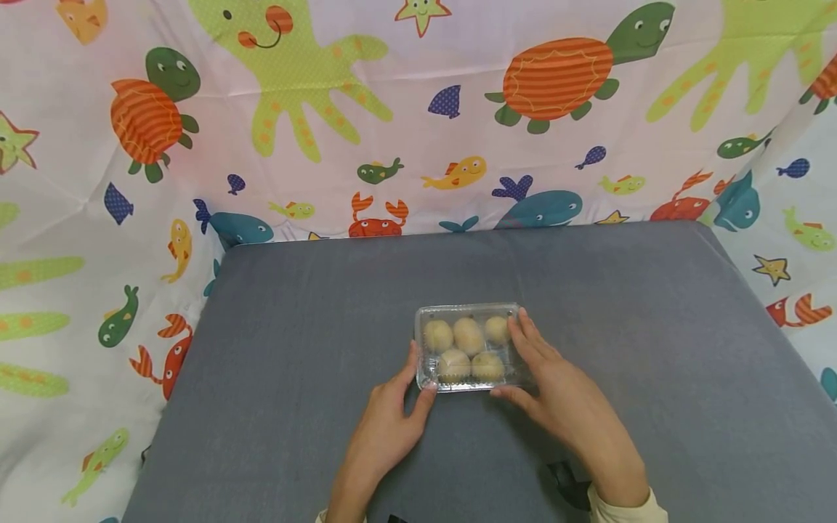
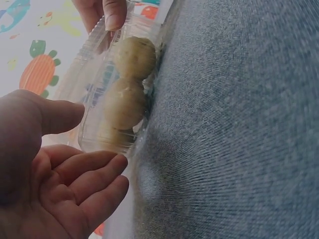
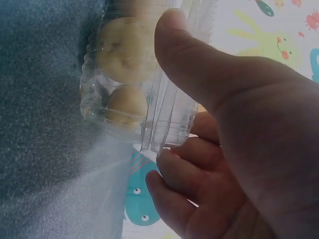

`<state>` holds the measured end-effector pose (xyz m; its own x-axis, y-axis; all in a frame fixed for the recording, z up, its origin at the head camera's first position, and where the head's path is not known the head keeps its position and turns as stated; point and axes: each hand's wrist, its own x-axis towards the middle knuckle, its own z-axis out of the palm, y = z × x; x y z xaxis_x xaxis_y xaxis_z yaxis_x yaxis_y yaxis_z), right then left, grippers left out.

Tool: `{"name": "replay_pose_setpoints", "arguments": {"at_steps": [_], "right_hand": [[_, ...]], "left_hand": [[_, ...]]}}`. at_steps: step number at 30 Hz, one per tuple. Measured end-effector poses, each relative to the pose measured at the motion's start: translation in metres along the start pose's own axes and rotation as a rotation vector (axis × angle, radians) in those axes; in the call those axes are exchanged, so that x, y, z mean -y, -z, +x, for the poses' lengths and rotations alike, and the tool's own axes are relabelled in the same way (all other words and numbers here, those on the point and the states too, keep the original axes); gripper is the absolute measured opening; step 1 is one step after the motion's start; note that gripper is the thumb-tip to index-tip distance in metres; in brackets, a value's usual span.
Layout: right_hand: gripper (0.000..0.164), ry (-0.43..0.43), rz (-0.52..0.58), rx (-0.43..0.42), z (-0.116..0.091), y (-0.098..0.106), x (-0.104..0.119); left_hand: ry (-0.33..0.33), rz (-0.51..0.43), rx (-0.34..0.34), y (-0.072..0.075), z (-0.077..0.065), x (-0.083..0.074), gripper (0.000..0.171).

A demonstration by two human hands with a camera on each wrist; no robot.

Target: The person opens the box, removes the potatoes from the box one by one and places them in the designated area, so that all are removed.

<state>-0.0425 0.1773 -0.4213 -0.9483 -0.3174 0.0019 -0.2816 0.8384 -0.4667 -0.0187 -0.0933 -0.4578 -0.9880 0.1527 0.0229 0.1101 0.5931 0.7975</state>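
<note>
While the clear plastic box (image 1: pixel 451 387) of round yellowish pieces (image 1: pixel 468 336) sits on the grey worktop (image 1: pixel 314 349) between your hands, your left grip (image 1: pixel 389 418) is loosely spread at its near-left corner, fingers fairly straight, not curled round it; your right grip (image 1: pixel 565 392) holds the right end, thumb on the near side, fingers along the end. Best press lightly and evenly, since thin plastic likely flexes; keep it level so the pieces don't roll.
</note>
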Motion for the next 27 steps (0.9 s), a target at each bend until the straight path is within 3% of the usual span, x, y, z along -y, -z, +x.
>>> {"name": "replay_pose_setpoints", "arguments": {"at_steps": [27], "right_hand": [[0.083,0.223,-0.053,-0.120,0.0054,0.0085,-0.0089]], "left_hand": [[0.009,0.013,0.048,0.0028,-0.0005,0.0024,0.074]]}}
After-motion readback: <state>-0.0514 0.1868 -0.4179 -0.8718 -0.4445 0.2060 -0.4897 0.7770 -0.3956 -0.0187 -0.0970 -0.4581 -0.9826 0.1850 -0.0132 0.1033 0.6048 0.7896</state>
